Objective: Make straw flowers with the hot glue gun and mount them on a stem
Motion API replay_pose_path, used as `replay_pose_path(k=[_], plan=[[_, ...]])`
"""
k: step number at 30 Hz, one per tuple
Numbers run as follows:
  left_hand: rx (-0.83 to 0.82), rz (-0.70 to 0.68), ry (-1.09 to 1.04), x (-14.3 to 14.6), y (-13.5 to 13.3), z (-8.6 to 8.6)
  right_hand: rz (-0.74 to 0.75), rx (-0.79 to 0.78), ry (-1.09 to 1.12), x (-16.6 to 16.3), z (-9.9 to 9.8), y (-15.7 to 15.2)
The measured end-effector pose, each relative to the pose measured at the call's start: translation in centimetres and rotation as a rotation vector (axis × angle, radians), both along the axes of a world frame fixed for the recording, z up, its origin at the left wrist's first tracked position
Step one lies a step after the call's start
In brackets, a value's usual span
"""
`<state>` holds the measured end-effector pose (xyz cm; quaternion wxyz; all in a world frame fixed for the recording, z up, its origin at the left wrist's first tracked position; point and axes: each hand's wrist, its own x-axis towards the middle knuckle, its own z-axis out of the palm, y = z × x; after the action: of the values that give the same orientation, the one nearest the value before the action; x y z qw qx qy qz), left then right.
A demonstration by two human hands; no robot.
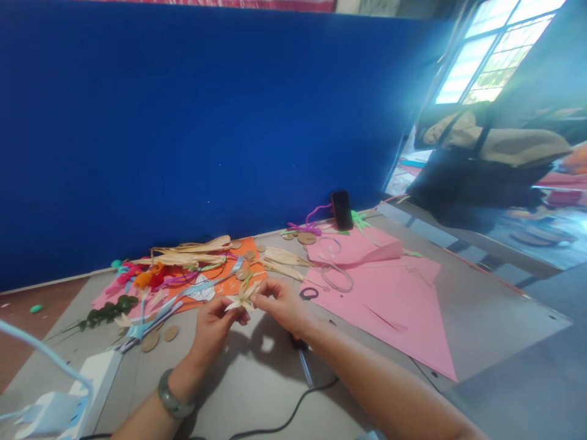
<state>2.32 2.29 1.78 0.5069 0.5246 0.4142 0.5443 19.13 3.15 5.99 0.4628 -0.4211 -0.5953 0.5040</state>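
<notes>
A pale flower of dried husk strips point(242, 297) is pinched between both my hands above the grey table. My left hand point(214, 325), a bracelet on its wrist, grips the flower's left side with thumb and fingers. From the right, my right hand point(280, 304) pinches its petals. Just behind the flower lie an orange sheet point(224, 286) and small round wooden discs point(241, 274). Partly hidden under my right forearm is a black tool with a clear stick point(305, 368), perhaps a glue gun.
Dried husks point(192, 249) and coloured yarn pieces point(153, 275) lie at the back left. Pink sheets point(376, 311) cover the right side, with a phone point(342, 209) standing behind. A white power strip point(98, 382) is front left; a black cable point(293, 415) crosses the front. A blue panel point(206, 122) rises behind.
</notes>
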Motion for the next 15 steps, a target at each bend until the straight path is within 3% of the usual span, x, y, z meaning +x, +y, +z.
replay_pose_path(k=[15], plan=[[0.022, 0.032, -0.017, 0.29, -0.22, -0.16, 0.076, -0.104, 0.158, -0.37, -0.14, -0.23]])
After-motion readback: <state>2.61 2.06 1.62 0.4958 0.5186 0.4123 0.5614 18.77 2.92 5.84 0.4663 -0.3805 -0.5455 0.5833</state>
